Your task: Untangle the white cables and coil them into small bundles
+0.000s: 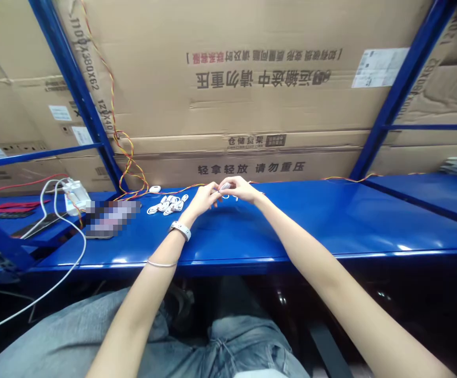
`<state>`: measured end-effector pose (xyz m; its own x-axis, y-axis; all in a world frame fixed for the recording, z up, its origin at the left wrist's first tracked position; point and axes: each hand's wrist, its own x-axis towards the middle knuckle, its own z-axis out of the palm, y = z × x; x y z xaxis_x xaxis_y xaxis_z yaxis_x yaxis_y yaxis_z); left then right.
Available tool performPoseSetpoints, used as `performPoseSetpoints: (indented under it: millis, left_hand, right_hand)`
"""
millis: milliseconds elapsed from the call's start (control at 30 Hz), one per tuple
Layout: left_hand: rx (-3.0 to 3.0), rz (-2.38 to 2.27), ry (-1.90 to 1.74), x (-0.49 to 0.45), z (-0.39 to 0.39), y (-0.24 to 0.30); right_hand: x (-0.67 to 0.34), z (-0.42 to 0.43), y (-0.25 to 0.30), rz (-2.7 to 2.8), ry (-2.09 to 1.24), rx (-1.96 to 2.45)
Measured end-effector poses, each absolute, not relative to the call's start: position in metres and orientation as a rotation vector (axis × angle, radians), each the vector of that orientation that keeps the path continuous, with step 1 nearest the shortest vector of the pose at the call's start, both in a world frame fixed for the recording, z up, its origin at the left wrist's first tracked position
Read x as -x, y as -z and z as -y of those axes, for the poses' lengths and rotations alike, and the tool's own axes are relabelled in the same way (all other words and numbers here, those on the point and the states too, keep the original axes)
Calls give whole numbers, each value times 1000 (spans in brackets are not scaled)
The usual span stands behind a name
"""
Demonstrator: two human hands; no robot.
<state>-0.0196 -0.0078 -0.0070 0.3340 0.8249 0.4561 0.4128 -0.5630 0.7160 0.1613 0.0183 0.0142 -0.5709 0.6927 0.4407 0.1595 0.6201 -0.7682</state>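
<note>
Left grip (205, 199) and right grip (241, 189), nearly closed, pinch a white item (225, 186) over a blue shelf (331, 220), cardboard (252, 113) behind.

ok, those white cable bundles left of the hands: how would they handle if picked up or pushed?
The white cable bundles would probably flop a bit, being thin cord folded into loops. Likely light for their size, given the slim strands. Pushed, they might slide rather than roll: they lie flat on a glossy blue shelf.
</note>
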Motion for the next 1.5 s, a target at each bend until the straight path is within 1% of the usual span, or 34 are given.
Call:
performPoseSetpoints:
  millis: [200, 300, 367, 467, 533, 600, 667, 767, 900, 967, 1067, 1167, 1233, 1333, 1500]
  left_hand:
    - [-2322, -1219, -1192, 21, 5, 9]
    - [-2351, -1394, -1189, 27, 2, 7]
    - [-2340, -1607, -1150, 37, 0, 6]
    - [-2274, -2001, -1031, 54, -3, 7]
    - [-2233, -2182, -877, 63, -5, 11]
    - [-2212, -2283, -714, 68, -6, 16]
    - [-2198, -2359, -629, 69, -7, 21]
    - [-2174, -2479, -609, 68, -8, 24]
    - [-2119, -2594, -558, 70, -7, 25]
    - [-2135, -2594, -578, 71, -6, 26]
    - [-2227, -2556, -682, 70, -4, 25]
    - [-2350, -2441, -758, 65, -2, 22]
    - [-2410, -2317, -779, 60, -4, 19]
    - [-2434, -2059, -835, 54, -10, 19]
    - [-2275, -1639, -939, 45, -17, 26]
  right_hand:
    - [-156, -20, -9, 1980, -887, 725]
    - [-157, -26, -7, 1901, -868, 765]
    - [-160, -32, -4, 1869, -736, 888]
    - [-168, -39, -2, 1949, -347, 1182]
    - [-171, -39, -1, 2073, -91, 1365]
    - [-172, -36, -2, 2195, 67, 1518]
    - [-172, -31, -3, 2286, 133, 1645]
    - [-179, -29, -9, 2372, 145, 1799]
    - [-203, -33, -20, 2360, 163, 1994]
    - [-209, -35, -24, 2318, 168, 1985]
    - [-201, -36, -20, 2244, 152, 1777]
    - [-178, -37, -4, 2288, 0, 1584]
    - [-165, -38, 7, 2310, -85, 1569]
    - [-154, -37, 16, 2276, -89, 1613]
    - [-147, -27, 11, 2283, -129, 1573]
